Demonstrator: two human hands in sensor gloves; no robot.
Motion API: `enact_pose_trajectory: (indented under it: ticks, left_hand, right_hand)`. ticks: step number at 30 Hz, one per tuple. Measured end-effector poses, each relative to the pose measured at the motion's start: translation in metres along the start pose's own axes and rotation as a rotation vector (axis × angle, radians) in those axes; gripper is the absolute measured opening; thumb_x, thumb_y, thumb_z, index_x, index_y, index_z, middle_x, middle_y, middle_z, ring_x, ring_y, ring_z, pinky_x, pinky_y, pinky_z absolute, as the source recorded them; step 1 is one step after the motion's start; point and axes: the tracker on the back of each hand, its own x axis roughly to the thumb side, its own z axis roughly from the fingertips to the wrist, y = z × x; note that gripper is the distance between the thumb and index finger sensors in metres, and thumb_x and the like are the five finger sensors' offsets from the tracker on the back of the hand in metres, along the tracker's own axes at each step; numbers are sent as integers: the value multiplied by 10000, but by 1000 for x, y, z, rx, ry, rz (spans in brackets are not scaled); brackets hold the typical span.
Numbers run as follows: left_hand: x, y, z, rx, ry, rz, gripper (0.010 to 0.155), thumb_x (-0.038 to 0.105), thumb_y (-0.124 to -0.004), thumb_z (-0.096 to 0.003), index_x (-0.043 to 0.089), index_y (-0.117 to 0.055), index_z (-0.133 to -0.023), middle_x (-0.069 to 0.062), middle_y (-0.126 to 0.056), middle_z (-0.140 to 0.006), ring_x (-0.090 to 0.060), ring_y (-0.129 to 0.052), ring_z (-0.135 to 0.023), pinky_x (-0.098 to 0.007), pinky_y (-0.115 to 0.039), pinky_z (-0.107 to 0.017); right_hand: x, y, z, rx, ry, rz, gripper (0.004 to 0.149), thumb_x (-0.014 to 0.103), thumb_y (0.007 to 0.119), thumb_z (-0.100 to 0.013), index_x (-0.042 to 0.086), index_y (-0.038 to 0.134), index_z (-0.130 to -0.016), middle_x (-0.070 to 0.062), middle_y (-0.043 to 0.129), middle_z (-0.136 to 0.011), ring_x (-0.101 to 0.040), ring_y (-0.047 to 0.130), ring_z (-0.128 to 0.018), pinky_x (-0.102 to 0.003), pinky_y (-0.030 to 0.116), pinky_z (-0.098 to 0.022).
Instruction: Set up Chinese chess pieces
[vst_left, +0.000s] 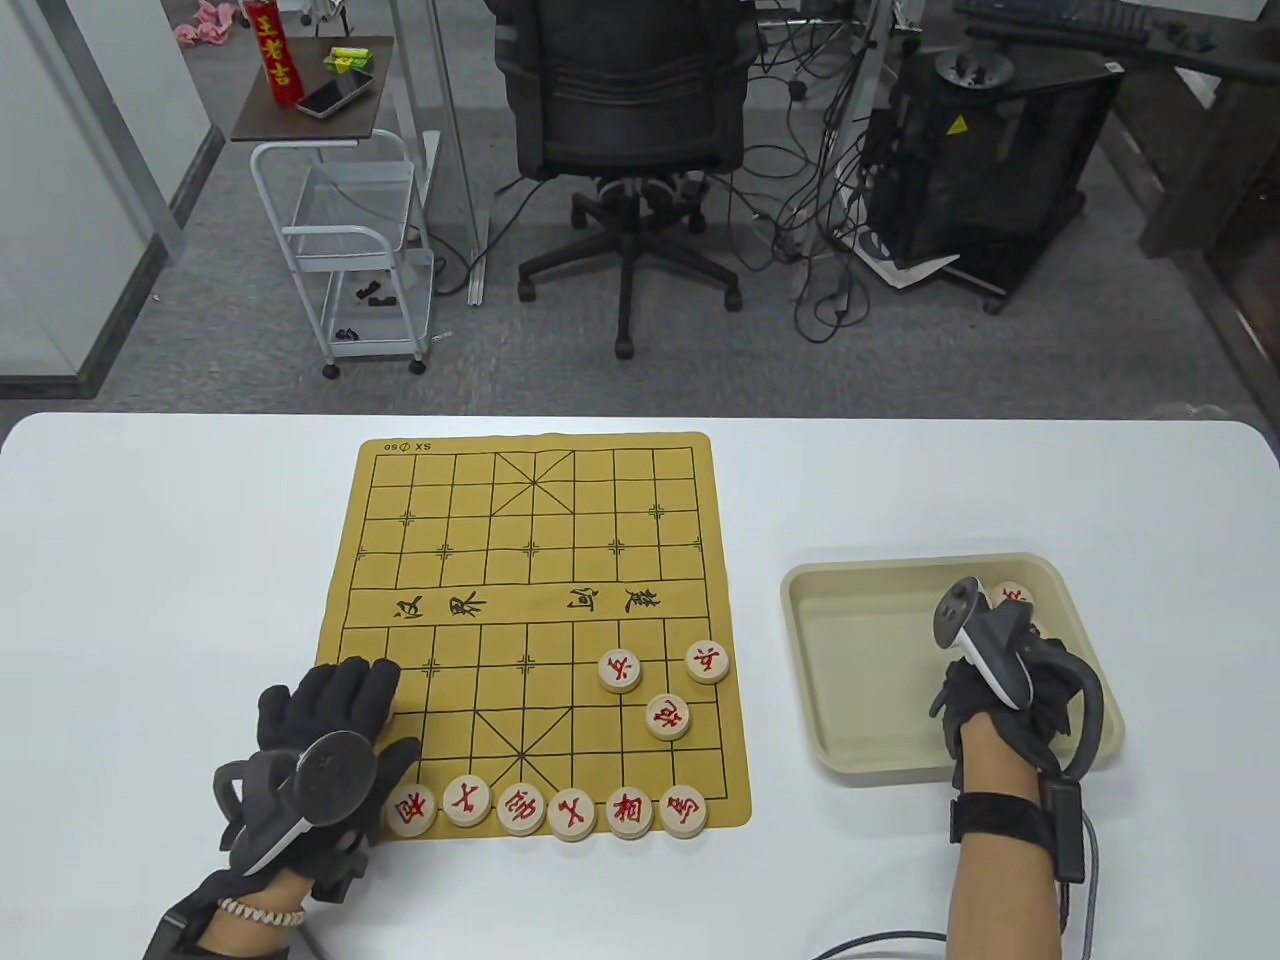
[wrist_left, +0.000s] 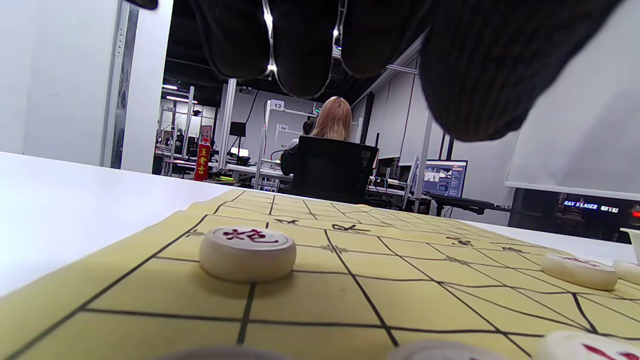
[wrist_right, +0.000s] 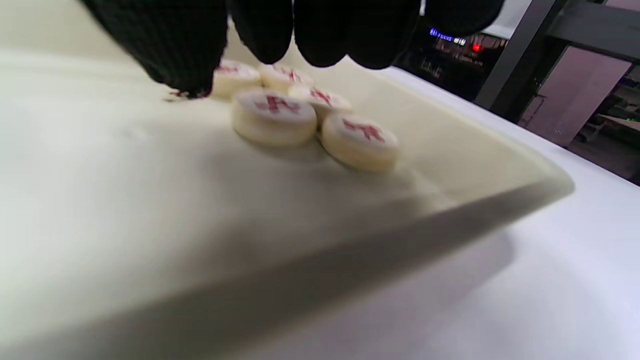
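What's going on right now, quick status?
Left hand flat on board. Right hand open over tray, above loose pieces. Nothing blocking.

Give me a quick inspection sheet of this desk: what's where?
Surface: white table, yellow game board flat on it.
Job's things: nine pieces visible on the board from above, a tenth under the left hand; more in the tray.
Clutter: nothing seen.
Hands: left hand flat over the board corner; right hand reaching into the tray, grip unclear.
Cables: cord from right wrist.
Surroundings: office chair, cart, floor wires.
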Motion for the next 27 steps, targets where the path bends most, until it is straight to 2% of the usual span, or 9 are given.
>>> enact_pose_trajectory:
  ticks: [6,14,15,18,21,27]
  left_hand:
    - [0,0,0,-12,3,-5,816,541,-863,-375,314,-525,-1081,-112,-606,-1168,-455,-617,-1089,-734,-409,-741]
    - [0,0,-1,-25,7,-11,814,540,-863,-375,315,-524,-1080,-110,-609,-1166,-456,-616,-1090,-734,-406,-741]
    - [0,0,-1,-27,6,-12,815,540,-864,-375,315,-524,-1081,-110,-610,-1167,-456,-615,-1090,-734,-405,-742]
    - [0,0,0,-30,6,-14,816,540,-864,-375,314,-523,-1081,-109,-609,-1167,-453,-615,-1092,-734,-406,-741]
    - [0,0,0,-32,6,-14,815,541,-863,-375,316,-523,-1080,-109,-613,-1165,-454,-617,-1091,-735,-406,-741]
    - [0,0,-1,-32,5,-11,815,540,-863,-376,316,-522,-1081,-110,-615,-1164,-454,-617,-1091,-734,-405,-742]
  right_hand:
    - [12,9,-19,17,-1,76,649,440,887,-482,244,652,-1054,-61,667,-1117,-352,733,-995,-597,605,-740]
    - [19,7,-22,38,-16,173,626,463,890,-486,243,667,-1028,-53,690,-1101,-333,759,-965,-585,622,-734]
    - [19,7,-22,40,-15,181,595,464,892,-486,294,667,-1010,-45,690,-1102,-322,763,-960,-580,624,-735]
    - [18,11,-23,49,-37,188,572,480,887,-487,302,662,-982,-27,714,-1087,-287,798,-925,-558,653,-722]
    - [18,12,-23,39,-49,181,572,484,895,-479,301,670,-973,-31,742,-1065,-252,840,-866,-536,683,-705]
    - [13,12,-20,-25,-61,155,606,542,941,-439,254,730,-929,-63,844,-969,-161,940,-659,-488,788,-616]
